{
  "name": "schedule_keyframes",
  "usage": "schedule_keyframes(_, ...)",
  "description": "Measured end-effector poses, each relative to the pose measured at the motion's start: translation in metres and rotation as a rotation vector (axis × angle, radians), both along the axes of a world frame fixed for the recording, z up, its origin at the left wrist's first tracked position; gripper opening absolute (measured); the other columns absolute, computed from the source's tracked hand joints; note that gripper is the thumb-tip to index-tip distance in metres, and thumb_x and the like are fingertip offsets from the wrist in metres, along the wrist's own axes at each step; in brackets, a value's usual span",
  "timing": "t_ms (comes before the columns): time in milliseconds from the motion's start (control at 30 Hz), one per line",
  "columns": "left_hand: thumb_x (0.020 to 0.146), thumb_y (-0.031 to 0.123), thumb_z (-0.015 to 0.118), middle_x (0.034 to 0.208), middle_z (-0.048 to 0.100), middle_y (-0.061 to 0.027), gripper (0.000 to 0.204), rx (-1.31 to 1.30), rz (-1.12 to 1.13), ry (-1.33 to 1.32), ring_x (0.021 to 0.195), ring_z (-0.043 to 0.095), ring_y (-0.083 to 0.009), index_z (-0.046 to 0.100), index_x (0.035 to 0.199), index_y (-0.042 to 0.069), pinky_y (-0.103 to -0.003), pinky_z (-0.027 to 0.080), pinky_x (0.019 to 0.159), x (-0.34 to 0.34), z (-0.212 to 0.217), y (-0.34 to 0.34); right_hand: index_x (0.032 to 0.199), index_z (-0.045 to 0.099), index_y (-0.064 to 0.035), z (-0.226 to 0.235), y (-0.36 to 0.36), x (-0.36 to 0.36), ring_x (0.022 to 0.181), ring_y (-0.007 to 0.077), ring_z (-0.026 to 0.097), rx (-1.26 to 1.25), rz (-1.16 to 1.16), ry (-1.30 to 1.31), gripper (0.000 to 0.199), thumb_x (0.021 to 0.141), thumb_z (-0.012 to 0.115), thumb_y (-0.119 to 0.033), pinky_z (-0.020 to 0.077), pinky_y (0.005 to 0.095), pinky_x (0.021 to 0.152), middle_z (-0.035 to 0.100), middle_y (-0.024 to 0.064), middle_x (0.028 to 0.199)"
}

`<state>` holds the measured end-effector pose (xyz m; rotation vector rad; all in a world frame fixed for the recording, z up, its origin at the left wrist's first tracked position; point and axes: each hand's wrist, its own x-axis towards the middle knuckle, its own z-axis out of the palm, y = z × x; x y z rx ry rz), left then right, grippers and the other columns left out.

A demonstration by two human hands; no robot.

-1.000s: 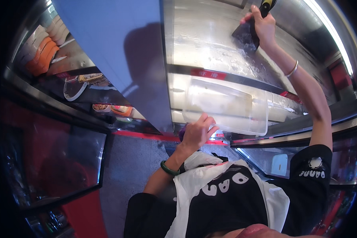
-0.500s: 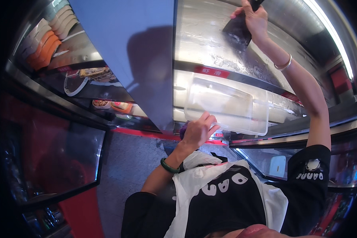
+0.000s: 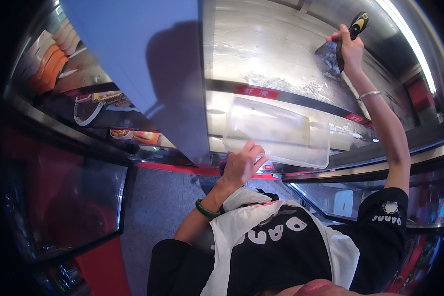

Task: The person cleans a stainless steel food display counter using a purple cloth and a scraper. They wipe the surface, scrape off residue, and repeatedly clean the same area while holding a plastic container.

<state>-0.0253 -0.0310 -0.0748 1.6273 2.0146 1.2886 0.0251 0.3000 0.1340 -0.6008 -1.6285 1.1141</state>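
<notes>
My right hand point(image 3: 351, 53) is wrapped round a scraper point(image 3: 360, 24) with a black and yellow handle. Its broad dark blade rests against the upper metal shelf point(image 3: 256, 42), well to the right. White flakes, like frost or ice, lie along the shelf's front part. Lower down, my left hand point(image 3: 242, 165) grips the near rim of a clear plastic bin point(image 3: 271, 123), which is tilted below the shelf's front edge. Flakes in the bin cannot be made out. Something purple point(image 3: 223, 166) shows beside the left fingers, partly hidden.
A blue-grey panel point(image 3: 118, 44) divides the cabinet. Left of it, shelves hold orange and white stacked trays point(image 3: 49, 69) and small food tubs point(image 3: 145, 136). A light tube point(image 3: 409, 44) runs along the right. Glass doors stand open at the lower left point(image 3: 79, 207) and right point(image 3: 325, 197).
My right hand has moved right and a little down with the scraper, and more of its handle shows. My left hand keeps its hold on the bin. The whole view has shifted slightly.
</notes>
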Motion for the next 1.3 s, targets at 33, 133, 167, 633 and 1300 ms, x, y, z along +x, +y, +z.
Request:
schedule_keyframes(33, 0.082, 0.021, 0.07, 0.088, 0.057, -0.0095, 0.018, 0.002, -0.002, 0.016, 0.07, 0.061, -0.0337, 0.061, 0.091, 0.009, -0.041, 0.05, 0.062, -0.001, 0.0, 0.001, 0.089, 0.052, 0.0033, -0.006, -0.007, 0.009, 0.066, 0.0207, 0.068, -0.172, 0.104, 0.006, 0.032, 0.094, 0.06, -0.027, 0.0547, 0.0299, 0.061, 0.063, 0.0101, 0.07)
schedule_keyframes(133, 0.082, 0.022, 0.069, 0.087, 0.057, -0.0094, 0.017, 0.015, -0.037, 0.02, 0.07, 0.061, -0.0335, 0.062, 0.091, 0.009, -0.041, 0.05, 0.062, -0.005, 0.001, 0.004, 0.089, 0.053, -0.0012, 0.001, -0.02, 0.03, 0.063, 0.0182, 0.062, -0.007, 0.248, -0.07, 0.027, 0.096, 0.057, -0.027, 0.05, 0.0289, 0.059, 0.058, 0.0066, 0.07)
schedule_keyframes(167, 0.082, 0.022, 0.069, 0.087, 0.056, -0.0094, 0.017, 0.011, -0.043, 0.007, 0.07, 0.061, -0.0335, 0.062, 0.091, 0.009, -0.041, 0.05, 0.062, -0.006, 0.002, 0.004, 0.089, 0.053, -0.0013, 0.003, -0.017, 0.034, 0.062, 0.0178, 0.062, 0.08, 0.3, -0.088, 0.027, 0.096, 0.057, -0.028, 0.0496, 0.0288, 0.059, 0.058, 0.0065, 0.07)
schedule_keyframes(633, 0.082, 0.022, 0.068, 0.087, 0.056, -0.0087, 0.016, 0.001, -0.061, 0.034, 0.067, 0.06, -0.0305, 0.064, 0.09, 0.009, -0.04, 0.05, 0.06, -0.01, 0.001, 0.011, 0.088, 0.052, 0.0008, 0.013, -0.022, 0.037, 0.063, 0.0182, 0.063, 0.345, -0.288, -0.128, 0.03, 0.098, 0.053, -0.027, 0.0505, 0.0302, 0.06, 0.058, 0.0075, 0.069)
schedule_keyframes(1300, 0.081, 0.019, 0.07, 0.086, 0.057, -0.0091, 0.017, 0.036, -0.092, 0.048, 0.062, 0.06, -0.0289, 0.064, 0.09, 0.007, -0.038, 0.049, 0.057, -0.015, -0.004, 0.02, 0.086, 0.053, 0.001, -0.019, 0.027, 0.107, 0.067, 0.0194, 0.064, 0.075, 0.123, -0.038, 0.03, 0.096, 0.057, -0.027, 0.051, 0.0294, 0.062, 0.06, 0.0087, 0.072)
